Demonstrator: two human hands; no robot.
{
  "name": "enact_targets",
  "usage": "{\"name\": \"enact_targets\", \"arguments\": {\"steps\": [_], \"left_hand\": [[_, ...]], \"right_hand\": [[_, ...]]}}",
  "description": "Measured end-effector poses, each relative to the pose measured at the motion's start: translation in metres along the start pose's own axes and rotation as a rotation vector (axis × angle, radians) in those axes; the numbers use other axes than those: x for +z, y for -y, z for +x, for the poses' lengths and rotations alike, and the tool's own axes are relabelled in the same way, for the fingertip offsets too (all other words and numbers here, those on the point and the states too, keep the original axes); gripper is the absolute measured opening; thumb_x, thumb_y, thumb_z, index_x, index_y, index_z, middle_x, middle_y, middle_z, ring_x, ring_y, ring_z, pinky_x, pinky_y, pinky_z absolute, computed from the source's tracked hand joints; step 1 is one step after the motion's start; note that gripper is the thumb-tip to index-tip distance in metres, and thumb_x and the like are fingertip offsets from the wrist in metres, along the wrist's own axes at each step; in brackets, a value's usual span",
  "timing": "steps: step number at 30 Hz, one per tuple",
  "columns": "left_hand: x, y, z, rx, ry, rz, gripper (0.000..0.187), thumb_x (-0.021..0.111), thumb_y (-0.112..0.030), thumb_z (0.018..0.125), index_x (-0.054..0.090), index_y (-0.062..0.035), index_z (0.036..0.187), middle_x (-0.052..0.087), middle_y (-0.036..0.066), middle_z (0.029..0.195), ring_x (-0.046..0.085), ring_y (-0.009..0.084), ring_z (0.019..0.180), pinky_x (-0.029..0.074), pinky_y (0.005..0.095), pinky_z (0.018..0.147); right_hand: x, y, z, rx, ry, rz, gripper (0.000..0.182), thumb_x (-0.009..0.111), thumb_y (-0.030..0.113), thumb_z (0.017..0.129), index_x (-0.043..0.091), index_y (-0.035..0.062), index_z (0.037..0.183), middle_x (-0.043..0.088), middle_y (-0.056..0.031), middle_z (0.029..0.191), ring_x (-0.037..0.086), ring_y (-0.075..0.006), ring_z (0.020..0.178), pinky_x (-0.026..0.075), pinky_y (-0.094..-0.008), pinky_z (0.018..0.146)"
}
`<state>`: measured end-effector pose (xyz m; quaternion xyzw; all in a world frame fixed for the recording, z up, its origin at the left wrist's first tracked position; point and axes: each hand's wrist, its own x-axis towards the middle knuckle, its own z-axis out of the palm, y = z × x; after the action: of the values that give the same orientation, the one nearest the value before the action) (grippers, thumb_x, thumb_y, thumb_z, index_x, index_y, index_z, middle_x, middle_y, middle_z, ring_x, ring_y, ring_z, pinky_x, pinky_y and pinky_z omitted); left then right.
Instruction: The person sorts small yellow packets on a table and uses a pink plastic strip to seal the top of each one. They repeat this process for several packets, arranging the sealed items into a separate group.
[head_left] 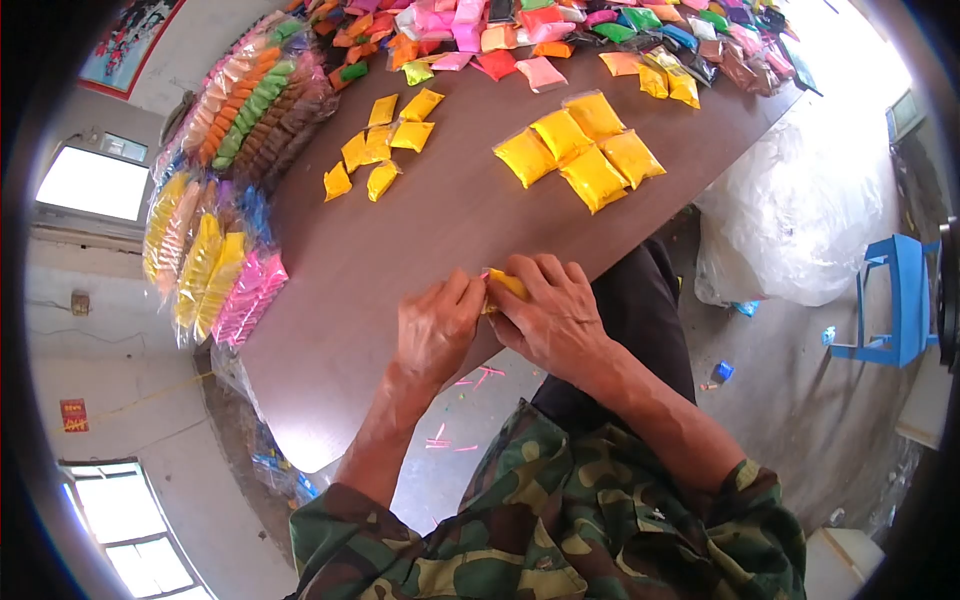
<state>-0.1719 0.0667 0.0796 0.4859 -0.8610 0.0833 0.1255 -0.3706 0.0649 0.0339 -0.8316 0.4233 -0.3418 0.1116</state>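
Observation:
My left hand [437, 325] and my right hand [552, 312] meet at the near edge of the brown table [400, 250]. Between them is a small yellow packet [509, 284], pinched by the fingers of both and partly covered by them. Something small and pink shows at its left end. Beyond my hands, several larger yellow packets [593, 177] lie together on the table. Farther left lies a loose group of smaller yellow packets [411, 135].
A heap of multicoloured packets [495, 65] covers the table's far side. Clear bags of packets [217, 275] line the left edge. Right of the table are a large translucent bag [790, 220] and a blue stool [905, 300]. Pink scraps [438, 442] lie on the floor.

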Motion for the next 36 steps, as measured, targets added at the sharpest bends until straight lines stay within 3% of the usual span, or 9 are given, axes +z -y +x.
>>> {"name": "enact_targets", "arguments": {"steps": [11, 14, 17, 20, 36], "left_hand": [[0.009, 0.003, -0.001, 0.0, -0.002, 0.031, 0.01, 0.079, -0.007, 0.095, 0.07, -0.0083, 0.095, 0.059, 0.006, 0.082, 0.07, 0.0228, 0.072, 0.055, 0.0382, 0.06], [0.007, 0.001, -0.008, 0.035, -0.006, 0.005, 0.015, 0.077, -0.007, 0.088, 0.065, -0.0092, 0.096, 0.058, 0.004, 0.086, 0.07, 0.0189, 0.073, 0.056, 0.0367, 0.058], [0.008, 0.002, -0.007, 0.033, -0.011, 0.0, 0.014, 0.077, -0.006, 0.088, 0.066, -0.0089, 0.096, 0.058, 0.004, 0.086, 0.071, 0.0193, 0.073, 0.056, 0.0364, 0.058], [0.009, 0.001, -0.001, -0.028, 0.02, -0.03, 0.01, 0.079, -0.007, 0.095, 0.069, -0.0081, 0.097, 0.062, 0.007, 0.084, 0.071, 0.0247, 0.073, 0.056, 0.0401, 0.06], [0.009, 0.004, 0.003, -0.016, 0.019, -0.057, 0.008, 0.075, -0.006, 0.098, 0.069, -0.0086, 0.095, 0.061, 0.008, 0.085, 0.07, 0.0263, 0.073, 0.054, 0.0408, 0.059]], "right_hand": [[0.0, 0.0, -0.002, 0.008, 0.006, 0.024, 0.038, 0.085, 0.024, 0.09, 0.081, 0.0089, 0.124, 0.066, -0.0112, 0.131, 0.061, -0.029, 0.123, 0.047, -0.045, 0.098], [0.0, 0.0, -0.004, 0.008, -0.005, 0.026, 0.038, 0.086, 0.025, 0.089, 0.082, 0.0087, 0.123, 0.066, -0.0112, 0.131, 0.061, -0.0291, 0.124, 0.047, -0.0451, 0.098], [0.001, 0.0, -0.003, 0.015, 0.009, 0.02, 0.038, 0.087, 0.025, 0.088, 0.082, 0.0086, 0.122, 0.066, -0.0109, 0.132, 0.061, -0.029, 0.124, 0.047, -0.045, 0.099], [-0.001, 0.001, -0.002, 0.009, 0.019, 0.017, 0.039, 0.087, 0.025, 0.088, 0.082, 0.0085, 0.122, 0.066, -0.0109, 0.132, 0.061, -0.0289, 0.125, 0.047, -0.0449, 0.099], [-0.001, 0.002, -0.002, 0.006, -0.006, 0.011, 0.038, 0.087, 0.024, 0.088, 0.082, 0.0088, 0.123, 0.067, -0.0104, 0.129, 0.062, -0.0286, 0.122, 0.047, -0.0447, 0.096]]}}
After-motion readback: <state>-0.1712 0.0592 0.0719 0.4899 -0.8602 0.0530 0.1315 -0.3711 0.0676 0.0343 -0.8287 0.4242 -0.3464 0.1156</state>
